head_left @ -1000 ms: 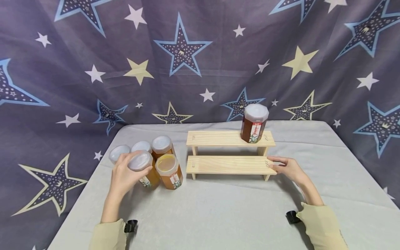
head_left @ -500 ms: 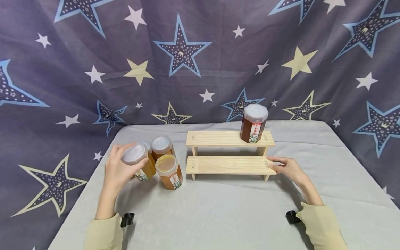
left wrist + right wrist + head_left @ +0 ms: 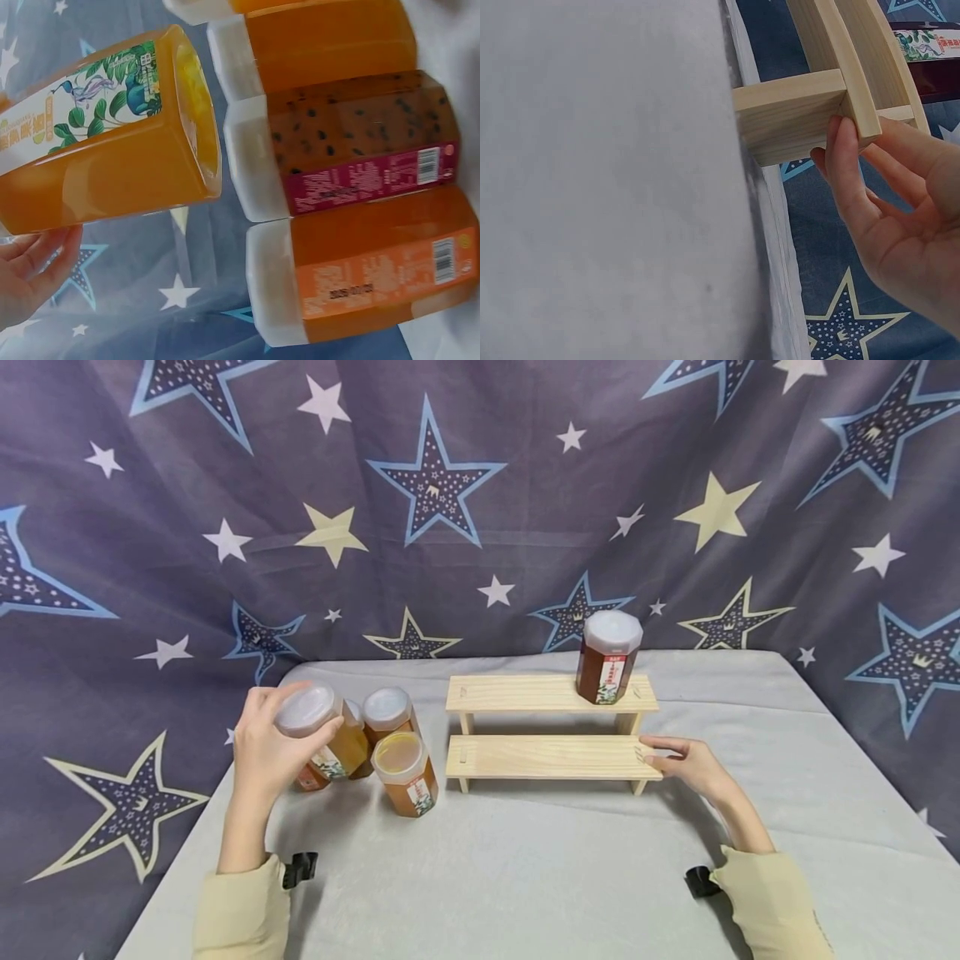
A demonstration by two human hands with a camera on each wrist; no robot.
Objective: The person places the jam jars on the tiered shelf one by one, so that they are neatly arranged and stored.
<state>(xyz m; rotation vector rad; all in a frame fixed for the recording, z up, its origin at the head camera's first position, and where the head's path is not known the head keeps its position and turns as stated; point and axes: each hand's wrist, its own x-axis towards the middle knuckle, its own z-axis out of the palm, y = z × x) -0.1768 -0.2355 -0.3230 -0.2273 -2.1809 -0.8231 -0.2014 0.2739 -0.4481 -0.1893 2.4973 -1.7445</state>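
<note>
My left hand [image 3: 262, 735] grips a jar of amber contents [image 3: 339, 750] by its white lid. In the left wrist view this jar [image 3: 112, 142] is raised, its base level with the lids of the standing jars. Beside it stand a jar with dark seeds [image 3: 360, 135], a jar with an orange label [image 3: 382, 262], a yellow-topped jar [image 3: 405, 772] and a white-lidded jar [image 3: 390, 710]. My right hand [image 3: 693, 764] pinches the right end of the lower step of a wooden two-step rack [image 3: 551, 756], fingers [image 3: 844, 150] at the board's end.
A dark red-brown jar [image 3: 609, 660] with a white lid stands at the right of the rack's upper step. A pale grey cloth [image 3: 525, 877] covers the table. Behind hangs a dark star-patterned curtain [image 3: 480, 593].
My left hand has lifted the jar out of the front of the group and carried it left and back. My right hand stays on the rack's end.
</note>
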